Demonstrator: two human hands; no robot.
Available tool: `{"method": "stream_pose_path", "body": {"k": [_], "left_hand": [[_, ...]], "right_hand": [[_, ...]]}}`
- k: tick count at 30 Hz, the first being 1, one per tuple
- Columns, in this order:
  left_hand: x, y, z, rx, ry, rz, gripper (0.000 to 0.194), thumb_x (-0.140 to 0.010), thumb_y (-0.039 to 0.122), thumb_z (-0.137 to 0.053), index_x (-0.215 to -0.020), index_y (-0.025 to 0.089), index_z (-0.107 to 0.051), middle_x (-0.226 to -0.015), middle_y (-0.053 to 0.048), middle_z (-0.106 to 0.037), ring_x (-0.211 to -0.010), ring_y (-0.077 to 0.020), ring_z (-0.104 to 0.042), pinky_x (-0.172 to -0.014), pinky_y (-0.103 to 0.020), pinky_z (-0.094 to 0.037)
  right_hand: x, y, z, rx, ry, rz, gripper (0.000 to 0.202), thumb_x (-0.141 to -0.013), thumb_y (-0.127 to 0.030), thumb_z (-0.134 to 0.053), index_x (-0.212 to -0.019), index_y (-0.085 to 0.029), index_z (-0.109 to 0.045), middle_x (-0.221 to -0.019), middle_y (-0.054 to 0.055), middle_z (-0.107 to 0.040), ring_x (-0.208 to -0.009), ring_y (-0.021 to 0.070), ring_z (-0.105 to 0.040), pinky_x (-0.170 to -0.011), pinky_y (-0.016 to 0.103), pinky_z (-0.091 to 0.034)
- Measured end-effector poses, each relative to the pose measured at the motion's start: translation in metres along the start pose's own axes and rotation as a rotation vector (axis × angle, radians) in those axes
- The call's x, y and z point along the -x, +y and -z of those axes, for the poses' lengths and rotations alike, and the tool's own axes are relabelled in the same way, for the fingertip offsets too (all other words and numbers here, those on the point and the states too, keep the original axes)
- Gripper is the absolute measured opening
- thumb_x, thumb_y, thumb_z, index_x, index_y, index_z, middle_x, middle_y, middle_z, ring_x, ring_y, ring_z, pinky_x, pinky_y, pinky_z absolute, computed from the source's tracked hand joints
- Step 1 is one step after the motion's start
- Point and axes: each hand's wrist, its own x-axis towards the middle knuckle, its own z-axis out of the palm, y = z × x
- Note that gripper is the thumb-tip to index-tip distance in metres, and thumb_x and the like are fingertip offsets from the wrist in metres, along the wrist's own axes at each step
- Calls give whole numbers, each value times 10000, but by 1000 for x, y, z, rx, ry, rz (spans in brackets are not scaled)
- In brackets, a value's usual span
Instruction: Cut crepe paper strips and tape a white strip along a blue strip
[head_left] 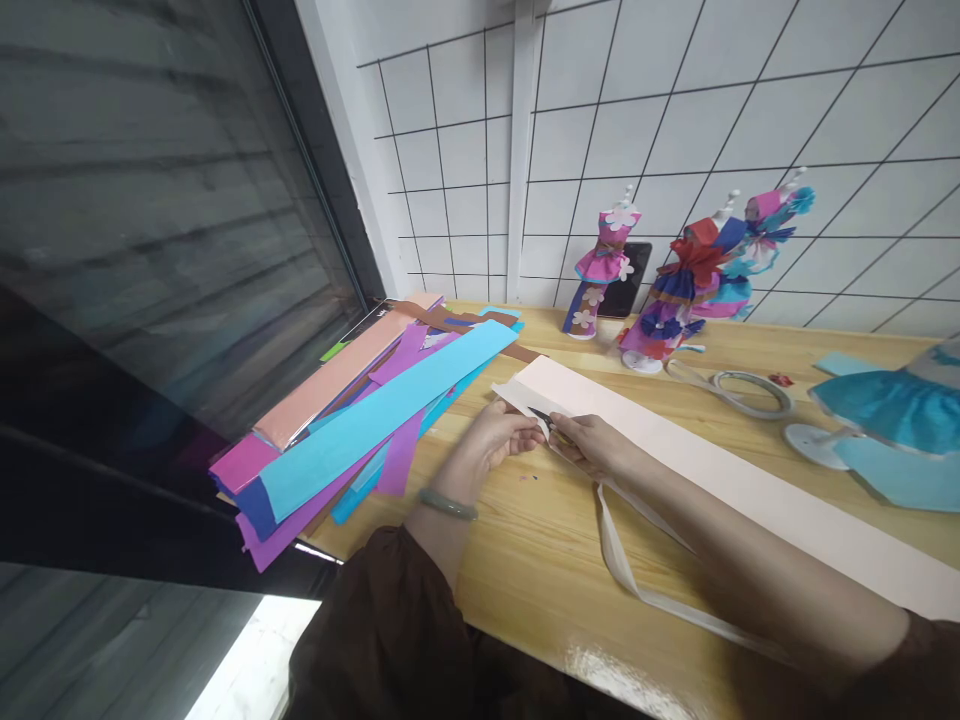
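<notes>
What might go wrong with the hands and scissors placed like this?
The scissors in the right hand sit close to the left hand, so a slip might nick its fingers. The loose strip trails near the right forearm and could snag or tear. The wide pale sheet lies beside the blades; a stray cut might catch it.

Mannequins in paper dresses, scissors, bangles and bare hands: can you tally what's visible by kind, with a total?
Dressed mannequins: 4
Scissors: 1
Bangle: 1
Bare hands: 2
Total: 8
</notes>
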Motion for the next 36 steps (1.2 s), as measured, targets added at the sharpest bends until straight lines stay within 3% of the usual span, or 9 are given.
{"method": "stream_pose_path", "body": {"k": [12, 17, 23, 36], "left_hand": [[-1, 0, 2, 11, -17, -2, 213, -683, 28, -563, -864, 123, -505, -624, -18, -603, -494, -82, -573, -468, -170, -434], [0, 4, 6, -21, -15, 48, 53, -753, 95, -515, -798, 90, -542, -630, -64, -629, -507, -99, -590, -473, -178, -439], [-1, 6, 9, -29, 26, 103, 174, -810, 119, -433, -692, 68, -549, -571, -79, -626, -493, -101, -587, -485, -181, -450], [3, 9, 7, -11, 18, 130, 92, -802, 75, -426, -776, 73, -514, -590, -88, -639, -493, -107, -595, -509, -199, -473]], "right_hand": [[-10, 8, 1, 48, 22, 54, 349, -854, -378, -344, -615, -151, -459, -370, -97, -232, -311, 27, -154, -358, 206, -97], [-13, 11, 1, 81, 43, 89, 364, -837, -393, -366, -575, -154, -449, -367, -84, -260, -321, 31, -178, -362, 207, -119], [-11, 10, 0, 100, 47, 95, 375, -835, -389, -366, -546, -159, -433, -357, -78, -267, -320, 34, -184, -364, 209, -129], [-13, 3, -3, 80, 8, 59, 358, -844, -419, -352, -578, -180, -373, -378, -96, -222, -310, 27, -171, -352, 201, -117]]}}
